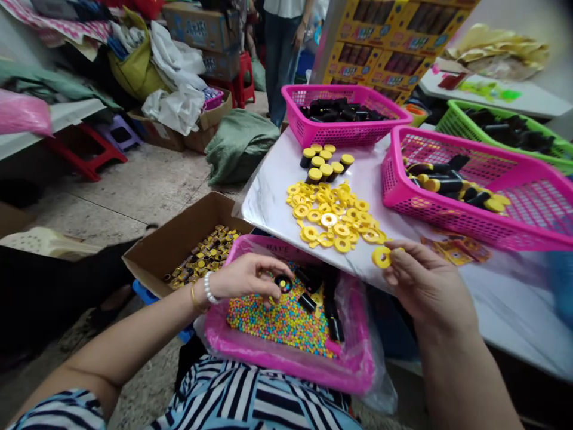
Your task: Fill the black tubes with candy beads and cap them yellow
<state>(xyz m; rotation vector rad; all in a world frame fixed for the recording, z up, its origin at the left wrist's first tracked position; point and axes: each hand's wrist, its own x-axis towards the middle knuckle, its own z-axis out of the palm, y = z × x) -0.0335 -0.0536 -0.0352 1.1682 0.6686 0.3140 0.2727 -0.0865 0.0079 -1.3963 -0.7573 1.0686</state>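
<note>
Work at this station: the left hand [246,278] has its grip clamped on a short black tube [283,283], which shows coloured contents at its open end and sits above a pink plastic tray [286,373] at 6 o'clock. The right hand [425,286] has its grip pinched on a yellow ring [381,257] at 4 o'clock. Ring and tube are well apart, so the step in hand is one tube and one ring held ready, unjoined.

The tray contains multicoloured candy beads [282,325] and loose black tubes [307,302]. A cardboard box [179,245] at 9 o'clock holds small yellow-and-black items [201,257].

The marble-patterned worktop [268,191] at 1 o'clock carries a pile of yellow rings [329,220], upright yellow-topped tubes [322,164] and two pink baskets [344,134] [474,221] of tubes. A green basket [452,119] stands beyond.

Room: a stone floor [134,191], a green cloth sack [239,146] and a standing person [280,54] at 12 o'clock.
</note>
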